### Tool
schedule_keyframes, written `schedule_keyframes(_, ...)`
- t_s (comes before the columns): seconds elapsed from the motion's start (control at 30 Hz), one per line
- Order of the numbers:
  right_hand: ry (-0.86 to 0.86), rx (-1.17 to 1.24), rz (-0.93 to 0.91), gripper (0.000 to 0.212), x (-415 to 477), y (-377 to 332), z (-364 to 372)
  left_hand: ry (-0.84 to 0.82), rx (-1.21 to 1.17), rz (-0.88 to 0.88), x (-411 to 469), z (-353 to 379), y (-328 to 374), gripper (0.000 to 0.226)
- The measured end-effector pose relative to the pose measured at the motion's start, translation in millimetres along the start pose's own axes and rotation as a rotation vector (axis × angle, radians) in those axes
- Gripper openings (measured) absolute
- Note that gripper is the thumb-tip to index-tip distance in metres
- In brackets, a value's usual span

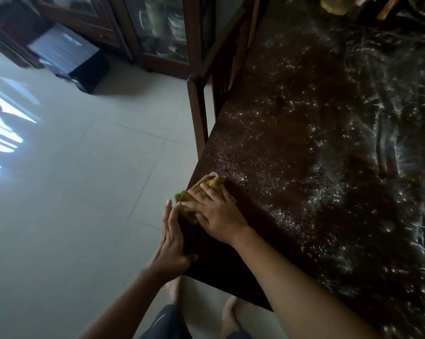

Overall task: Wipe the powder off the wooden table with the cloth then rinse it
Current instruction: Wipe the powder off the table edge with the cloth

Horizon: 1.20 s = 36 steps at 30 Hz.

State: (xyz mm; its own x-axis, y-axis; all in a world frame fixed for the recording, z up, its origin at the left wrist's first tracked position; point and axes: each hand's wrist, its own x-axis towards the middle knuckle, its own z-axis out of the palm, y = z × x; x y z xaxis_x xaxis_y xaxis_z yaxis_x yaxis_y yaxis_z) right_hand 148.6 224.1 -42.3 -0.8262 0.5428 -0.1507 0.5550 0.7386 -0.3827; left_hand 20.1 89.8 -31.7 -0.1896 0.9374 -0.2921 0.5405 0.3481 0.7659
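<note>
Nearest, at the bottom of the view: bare feet (231, 314) on pale floor tiles (96, 216), just off the near corner of the wooden table (231, 265).

At the table's left edge, close to that near corner: left hand (171, 237) flat and open, fingers straight and together, palm against the side of the edge, thumb hooked onto the top, gripping nothing. Just beside it, on the top: right hand (215, 212) spread wide, palm down, pressed onto the cloth (207, 185) rather than closed round it. Cloth olive-yellow, crumpled, lying right on the left edge of the top, partly hanging past it toward the left hand's fingertips, a small pale loop at its far end. Strip of top between the hands and the near corner dark and free of specks.

Farther along the top, beyond and to the right of the cloth: white powder (304, 199) scattered in specks across the middle, thicker in a patch near the right hand's side, smeared into long pale streaks toward the right edge.

At the far left corner: dark wooden chair (198, 99) drawn up against the table edge.

At the far edge: yellowish items, too blurred to tell apart.

Beyond the table, across the floor: glass-fronted wooden cabinet (157, 33) with crockery inside, and a dark box (69, 57) on the tiles.
</note>
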Motion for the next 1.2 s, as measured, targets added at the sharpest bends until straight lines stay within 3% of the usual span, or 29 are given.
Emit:
schedule_keyframes(0.1,-0.096,0.005,-0.152,0.046,-57.9,25.5,-3.7,0.047,-0.029,-0.052,-8.0,1.3,-0.5,0.126)
schedule_keyframes(0.2,-0.187,0.056,-0.166,0.045,-91.2,47.1,-15.1,0.031,-0.016,-0.069,-12.8,4.6,4.7,0.121)
schedule_keyframes(0.4,0.017,0.094,0.205,0.049,-55.7,9.0,-5.3,0.03,0.148,-0.136,-10.3,11.4,14.0,0.115)
schedule_keyframes(0.6,-0.069,0.031,0.004,0.048,-134.0,14.7,2.8,-0.071,0.39,-0.226,-1.1,14.7,28.0,0.107)
schedule_keyframes(0.83,0.165,0.032,0.475,0.048,-127.8,49.5,-9.8,-0.385,0.535,-0.164,30.1,28.9,56.6,0.114)
schedule_keyframes(1.03,0.067,-0.039,0.099,0.045,-156.0,68.3,-11.8,-0.438,0.57,-0.213,30.7,27.5,59.6,0.113)
schedule_keyframes(1.1,0.101,-0.058,0.173,0.047,-156.2,88.0,-17.7,-0.446,0.576,-0.226,32.1,26.6,61.0,0.113)
schedule_keyframes(1.2,0.158,0.012,0.429,0.049,-133.2,90.3,-21.0,-0.466,0.582,-0.237,33.5,26.5,62.0,0.114)
